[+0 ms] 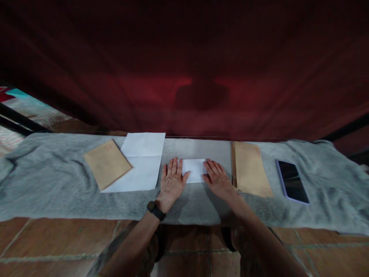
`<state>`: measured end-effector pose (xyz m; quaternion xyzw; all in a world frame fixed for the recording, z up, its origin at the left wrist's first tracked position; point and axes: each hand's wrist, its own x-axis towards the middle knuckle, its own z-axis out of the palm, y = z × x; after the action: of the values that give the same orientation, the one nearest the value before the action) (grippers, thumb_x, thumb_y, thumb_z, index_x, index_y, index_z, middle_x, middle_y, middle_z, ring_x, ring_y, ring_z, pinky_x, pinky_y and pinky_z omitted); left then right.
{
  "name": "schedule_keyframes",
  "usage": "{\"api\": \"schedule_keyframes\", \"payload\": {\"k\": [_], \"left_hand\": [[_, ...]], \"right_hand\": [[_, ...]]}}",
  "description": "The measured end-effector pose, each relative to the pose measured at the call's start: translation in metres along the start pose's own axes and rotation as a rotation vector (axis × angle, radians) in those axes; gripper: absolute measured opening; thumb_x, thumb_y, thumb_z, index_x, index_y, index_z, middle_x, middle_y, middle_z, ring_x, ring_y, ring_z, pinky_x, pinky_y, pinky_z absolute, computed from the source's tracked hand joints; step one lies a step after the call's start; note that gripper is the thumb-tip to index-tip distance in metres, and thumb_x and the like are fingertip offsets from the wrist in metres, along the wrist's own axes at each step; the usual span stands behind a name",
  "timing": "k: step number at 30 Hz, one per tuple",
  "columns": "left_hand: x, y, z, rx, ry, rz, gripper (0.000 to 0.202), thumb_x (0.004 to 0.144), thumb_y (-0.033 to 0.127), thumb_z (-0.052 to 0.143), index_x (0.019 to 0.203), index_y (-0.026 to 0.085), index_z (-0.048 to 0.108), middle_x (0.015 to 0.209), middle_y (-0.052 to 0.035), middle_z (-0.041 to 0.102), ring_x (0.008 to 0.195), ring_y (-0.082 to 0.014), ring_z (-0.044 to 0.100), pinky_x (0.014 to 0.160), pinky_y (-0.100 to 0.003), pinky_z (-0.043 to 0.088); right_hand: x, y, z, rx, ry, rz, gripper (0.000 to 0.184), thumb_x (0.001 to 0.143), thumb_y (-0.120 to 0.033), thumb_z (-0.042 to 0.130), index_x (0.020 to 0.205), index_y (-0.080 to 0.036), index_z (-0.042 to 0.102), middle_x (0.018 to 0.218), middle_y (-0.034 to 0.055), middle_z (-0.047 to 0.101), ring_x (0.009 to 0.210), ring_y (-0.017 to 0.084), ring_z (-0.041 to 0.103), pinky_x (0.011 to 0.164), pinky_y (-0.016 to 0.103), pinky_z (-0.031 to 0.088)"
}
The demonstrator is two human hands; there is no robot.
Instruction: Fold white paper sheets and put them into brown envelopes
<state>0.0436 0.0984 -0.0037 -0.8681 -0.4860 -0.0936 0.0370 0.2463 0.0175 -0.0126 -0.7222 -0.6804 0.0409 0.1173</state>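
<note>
A small folded white sheet of paper lies flat in front of me on the grey cloth. My left hand rests on its left end, fingers stretched forward and thumb out to the side. On the right end lies my right hand, palm down with its fingers spread. Both hands press flat and grip nothing. Left of them is a larger white sheet with creases across it. A brown envelope overlaps that sheet's left side.
To the right lie brown envelopes, apparently stacked, and a phone in a lilac case. Grey cloth covers the narrow surface. A dark red curtain hangs behind it. Below is a tiled floor.
</note>
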Motion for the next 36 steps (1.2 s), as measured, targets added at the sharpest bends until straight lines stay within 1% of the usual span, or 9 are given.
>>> {"api": "schedule_keyframes", "payload": {"k": [6,10,12,17,21,24,27,30,36], "left_hand": [[0.001,0.008,-0.007,-0.062,0.066,0.035,0.058,0.102,0.043,0.031,0.148,0.007,0.041,0.154,-0.0191,0.043,0.147,-0.0305,0.033,0.121,-0.054,0.025],[-0.003,0.032,-0.010,-0.178,0.000,0.201,0.054,0.104,0.037,0.029,0.149,0.009,0.039,0.157,-0.0147,0.041,0.149,-0.0237,0.031,0.123,-0.046,0.027],[-0.005,0.044,-0.009,-0.207,-0.023,0.256,0.052,0.103,0.034,0.029,0.149,0.011,0.038,0.157,-0.0133,0.041,0.149,-0.0225,0.029,0.123,-0.046,0.027],[-0.009,0.061,0.000,-0.204,-0.046,0.283,0.051,0.102,0.030,0.031,0.147,0.008,0.040,0.158,-0.0158,0.039,0.149,-0.0241,0.028,0.123,-0.048,0.027],[-0.009,0.062,0.008,-0.195,-0.030,0.262,0.053,0.098,0.022,0.033,0.148,0.005,0.038,0.156,-0.0198,0.039,0.149,-0.0262,0.029,0.122,-0.050,0.028],[-0.011,0.060,0.013,-0.191,-0.028,0.274,0.058,0.093,0.017,0.036,0.150,0.006,0.035,0.156,-0.0207,0.039,0.149,-0.0285,0.026,0.121,-0.054,0.028],[-0.012,0.058,0.014,-0.168,-0.030,0.275,0.058,0.093,0.017,0.037,0.151,0.008,0.034,0.160,-0.0192,0.032,0.151,-0.0278,0.022,0.123,-0.052,0.025],[-0.013,0.056,0.014,-0.135,-0.032,0.269,0.058,0.094,0.017,0.036,0.151,0.007,0.033,0.161,-0.0193,0.028,0.151,-0.0277,0.021,0.123,-0.051,0.024],[-0.012,0.051,0.013,-0.133,-0.012,0.240,0.057,0.096,0.018,0.031,0.152,0.013,0.033,0.159,-0.0135,0.036,0.150,-0.0253,0.024,0.122,-0.050,0.027]], "right_hand": [[-0.001,0.001,-0.006,0.028,-0.020,-0.016,0.057,0.100,-0.037,0.041,0.153,-0.014,0.038,0.161,0.0108,0.034,0.148,0.025,0.031,0.122,0.046,0.024],[0.002,0.002,-0.006,0.054,-0.023,-0.011,0.056,0.100,-0.037,0.042,0.150,-0.013,0.042,0.160,0.0116,0.035,0.148,0.025,0.032,0.122,0.045,0.025],[0.005,0.004,-0.005,0.072,-0.025,-0.007,0.053,0.100,-0.034,0.040,0.149,-0.013,0.044,0.159,0.0111,0.037,0.147,0.025,0.032,0.121,0.045,0.027],[0.013,0.002,-0.001,0.140,0.019,0.037,0.050,0.103,-0.030,0.030,0.144,-0.011,0.050,0.155,0.0126,0.044,0.144,0.023,0.038,0.120,0.044,0.031],[0.016,-0.012,0.003,0.207,0.075,0.016,0.052,0.104,-0.035,0.026,0.145,-0.013,0.050,0.153,0.0116,0.047,0.144,0.021,0.039,0.120,0.043,0.032],[0.015,-0.027,0.006,0.219,0.043,-0.031,0.054,0.105,-0.036,0.023,0.148,-0.012,0.046,0.155,0.0113,0.044,0.145,0.019,0.036,0.122,0.041,0.028],[0.014,-0.036,0.007,0.189,-0.012,-0.042,0.057,0.105,-0.038,0.020,0.151,-0.011,0.039,0.159,0.0107,0.037,0.148,0.019,0.030,0.123,0.043,0.024],[0.014,-0.039,0.006,0.160,-0.045,-0.018,0.059,0.105,-0.041,0.018,0.154,-0.010,0.034,0.161,0.0113,0.032,0.150,0.020,0.025,0.124,0.044,0.022],[0.015,-0.040,0.007,0.144,-0.067,0.002,0.060,0.106,-0.042,0.015,0.155,-0.011,0.032,0.163,0.0103,0.029,0.152,0.020,0.021,0.124,0.043,0.019]]}}
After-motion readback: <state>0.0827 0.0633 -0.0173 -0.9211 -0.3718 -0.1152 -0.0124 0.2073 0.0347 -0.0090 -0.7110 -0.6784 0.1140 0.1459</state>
